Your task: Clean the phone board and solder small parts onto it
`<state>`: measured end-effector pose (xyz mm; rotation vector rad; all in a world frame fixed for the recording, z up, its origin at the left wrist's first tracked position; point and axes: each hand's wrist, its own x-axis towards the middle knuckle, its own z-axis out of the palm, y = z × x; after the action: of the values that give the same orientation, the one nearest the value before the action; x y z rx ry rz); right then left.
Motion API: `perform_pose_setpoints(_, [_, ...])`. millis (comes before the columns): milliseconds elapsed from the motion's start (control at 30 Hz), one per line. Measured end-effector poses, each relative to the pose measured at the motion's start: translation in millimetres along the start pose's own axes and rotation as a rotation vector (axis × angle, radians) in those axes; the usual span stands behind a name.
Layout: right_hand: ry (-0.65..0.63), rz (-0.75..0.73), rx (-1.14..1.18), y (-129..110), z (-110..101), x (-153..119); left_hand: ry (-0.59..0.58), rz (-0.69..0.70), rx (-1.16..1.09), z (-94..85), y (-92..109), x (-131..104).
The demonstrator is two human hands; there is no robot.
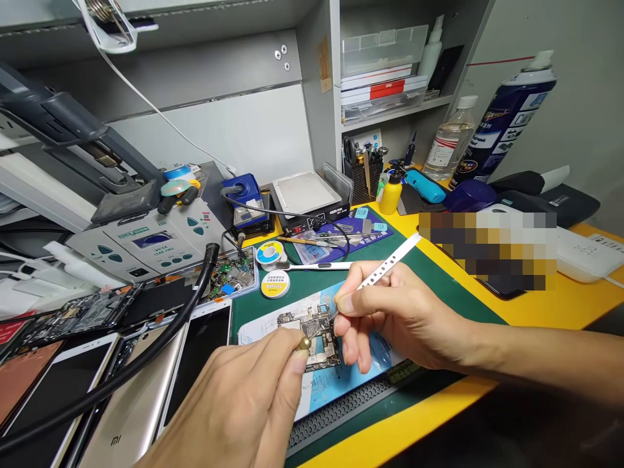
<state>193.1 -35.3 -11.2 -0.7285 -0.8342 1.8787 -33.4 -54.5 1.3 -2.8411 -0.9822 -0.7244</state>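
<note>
A phone circuit board (pixel 320 325) lies on a blue and white pad (pixel 373 354) in the middle of the green mat. My left hand (pixel 248 383) is closed on a small tool with a round brass end (pixel 305 342), whose thin tip points over the board. Most of that tool is hidden by my fingers. In my right hand (pixel 385 305) I pinch white tweezers (pixel 390 262) with a row of holes along the arm. Their tips reach down to the board's upper right edge, close to the left-hand tool; whether they touch the board I cannot tell.
Flat phones (pixel 129 396) and a black hose (pixel 195 305) crowd the left, before a grey soldering station (pixel 151 240). Behind the pad lie round tins (pixel 275 284) and a toothbrush (pixel 312 266). A heating plate (pixel 309 198), a yellow bottle (pixel 391 194) and a spray can (pixel 507 120) stand farther back.
</note>
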Motion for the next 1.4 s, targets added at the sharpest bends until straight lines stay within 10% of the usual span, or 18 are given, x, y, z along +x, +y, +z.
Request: perform_pose_setpoints(1400, [-0.017,-0.018,0.000,0.5,-0.9,-1.2,0.002,-0.001,-0.023,-1.2,1.5,3.4])
